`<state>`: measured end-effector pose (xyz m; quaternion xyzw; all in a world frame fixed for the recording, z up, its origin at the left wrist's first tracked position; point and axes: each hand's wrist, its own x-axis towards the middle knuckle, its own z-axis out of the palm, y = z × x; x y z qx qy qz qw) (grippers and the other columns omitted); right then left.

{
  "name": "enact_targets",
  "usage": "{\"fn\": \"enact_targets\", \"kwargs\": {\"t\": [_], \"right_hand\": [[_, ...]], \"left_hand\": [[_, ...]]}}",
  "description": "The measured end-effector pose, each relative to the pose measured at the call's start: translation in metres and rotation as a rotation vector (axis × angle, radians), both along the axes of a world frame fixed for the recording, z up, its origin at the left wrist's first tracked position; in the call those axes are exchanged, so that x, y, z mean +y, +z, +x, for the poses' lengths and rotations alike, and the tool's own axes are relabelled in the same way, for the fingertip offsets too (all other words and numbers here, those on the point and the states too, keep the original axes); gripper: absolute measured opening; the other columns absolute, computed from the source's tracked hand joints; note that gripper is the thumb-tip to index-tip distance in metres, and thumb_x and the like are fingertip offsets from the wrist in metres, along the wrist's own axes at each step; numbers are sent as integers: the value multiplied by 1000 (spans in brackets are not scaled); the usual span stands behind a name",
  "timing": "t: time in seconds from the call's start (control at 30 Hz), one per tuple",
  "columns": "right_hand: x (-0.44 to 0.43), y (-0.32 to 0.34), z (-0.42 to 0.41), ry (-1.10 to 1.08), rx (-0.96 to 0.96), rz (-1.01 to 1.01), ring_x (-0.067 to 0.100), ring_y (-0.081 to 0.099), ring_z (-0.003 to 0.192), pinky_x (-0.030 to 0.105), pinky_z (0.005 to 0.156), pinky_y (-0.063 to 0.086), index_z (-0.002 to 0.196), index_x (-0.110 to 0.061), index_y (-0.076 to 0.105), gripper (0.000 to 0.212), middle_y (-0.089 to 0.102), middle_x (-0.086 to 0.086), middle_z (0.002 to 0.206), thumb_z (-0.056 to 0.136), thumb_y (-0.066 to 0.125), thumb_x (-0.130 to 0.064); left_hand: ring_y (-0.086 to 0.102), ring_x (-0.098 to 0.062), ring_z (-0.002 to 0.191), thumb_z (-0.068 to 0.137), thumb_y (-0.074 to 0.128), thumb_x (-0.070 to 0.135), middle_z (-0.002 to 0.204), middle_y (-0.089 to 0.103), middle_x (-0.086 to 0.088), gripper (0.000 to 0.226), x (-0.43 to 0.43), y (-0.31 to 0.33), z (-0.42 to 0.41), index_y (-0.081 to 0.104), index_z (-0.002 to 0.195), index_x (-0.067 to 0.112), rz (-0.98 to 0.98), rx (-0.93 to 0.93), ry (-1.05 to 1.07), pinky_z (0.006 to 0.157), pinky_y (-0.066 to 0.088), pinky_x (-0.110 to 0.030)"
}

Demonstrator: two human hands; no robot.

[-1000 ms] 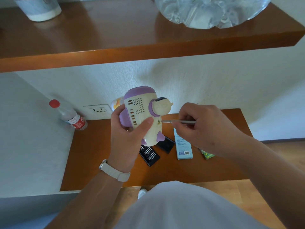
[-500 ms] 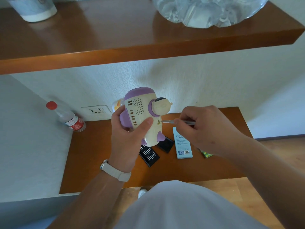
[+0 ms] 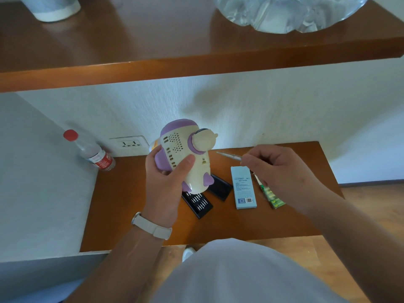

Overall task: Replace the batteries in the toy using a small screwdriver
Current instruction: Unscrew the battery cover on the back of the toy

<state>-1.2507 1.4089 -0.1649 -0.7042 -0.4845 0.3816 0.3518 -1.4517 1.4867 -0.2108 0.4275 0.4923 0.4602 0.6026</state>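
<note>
2 hands: both are raised above the brown desk (image 3: 131, 204), each holding something.
Left hand (image 3: 166, 178): wrapped round the toy (image 3: 185, 154) from its left side, with the thumb pressed flat across the cream back beside the slots. A pale wristband (image 3: 152, 226) sits on the wrist.
Toy: a cream and purple figure held in the air, upright and tipped a little to the right. Its back, with the speaker holes, faces the camera, and a small round recess (image 3: 203, 159) shows low on the cream shell.
Right hand (image 3: 279, 171): fingers curled, pinching the rear of the screwdriver (image 3: 229, 155).
Screwdriver: thin and silver, pointing left and slightly up. Its tip is near the toy's right side but apart from it, not in the recess.
Desk items: 1 black tray of bits (image 3: 197, 202) lies partly behind the toy in this view, with 1 black lid (image 3: 220, 186) just beside it. To the right are 1 pale blue box (image 3: 243, 186) and 1 green battery pack (image 3: 272, 197) (partly hidden by the right hand).
Bottle (image 3: 94, 153): clear with a red cap and a red and white label, at the desk's back left corner near the wall socket (image 3: 129, 143).
Upper shelf (image 3: 175, 62): carries 1 white cup (image 3: 54, 7) at the left and 1 crumpled clear plastic object (image 3: 284, 12) at the right, both cut off by the frame.
</note>
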Motion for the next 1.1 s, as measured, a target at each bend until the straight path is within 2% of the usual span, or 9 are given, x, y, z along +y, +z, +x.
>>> {"fn": "enact_targets", "kwargs": {"t": [0.1,0.2,0.27,0.37,0.57,0.67,0.8,0.97,1.1], "right_hand": [[-1,-15,-3,-54,96,-43,4,50,58,24,66,40,79,-29,70,28,55,-16,53,98,52,-39],[1,-34,-8,-88,113,-93,10,52,66,24,64,40,84,-31,72,27,65,-14,74,99,52,-41],[4,-49,-11,-73,70,-124,11,56,69,26,64,43,88,-31,72,26,66,-6,83,99,51,-42],[9,-74,-17,-45,38,-165,8,45,55,24,53,38,89,-24,69,29,53,3,67,102,48,-39],[20,-126,-38,-18,117,-326,13,45,63,28,59,39,94,-18,61,21,52,-3,72,102,48,-34],[25,-144,-50,-39,154,-366,16,52,67,36,68,45,89,-23,64,13,64,-4,73,96,55,-30],[34,-163,-68,-16,147,-399,16,70,85,46,91,55,95,-26,63,6,75,-3,88,89,62,-24],[49,-186,-95,80,-29,-446,16,68,85,40,82,59,98,-28,58,7,70,-2,92,93,62,-30],[63,-203,-119,146,-187,-454,15,64,84,38,81,58,102,-25,59,11,65,-3,95,96,59,-34]], "left_hand": [[68,-13,100,86,74,13,110,62,6,55,2,-4,-9,43,128,31,-32,2,29,66,59,-22],[69,-6,95,87,72,13,107,61,7,55,5,-10,-21,41,130,28,-46,31,56,63,57,-18],[66,-13,99,87,72,14,108,60,7,57,8,-15,-31,40,134,26,-56,63,70,63,57,-18],[66,-16,103,87,73,14,111,62,6,60,11,-24,-45,40,137,23,-81,69,86,66,59,-21],[64,-18,105,89,73,18,112,60,6,61,18,-39,-71,39,139,24,-87,132,86,64,58,-18],[64,-18,105,88,74,18,114,60,6,62,20,-44,-83,39,140,24,-100,143,88,64,58,-18],[64,-20,109,87,75,16,119,61,3,65,24,-52,-105,40,141,21,-97,150,91,66,59,-20],[64,-24,114,81,81,31,127,61,-1,74,28,-65,-134,41,142,23,-88,177,90,70,61,-25],[63,-29,119,68,84,51,130,61,-6,92,30,-71,-157,42,144,20,-88,208,94,82,63,-44]]}}
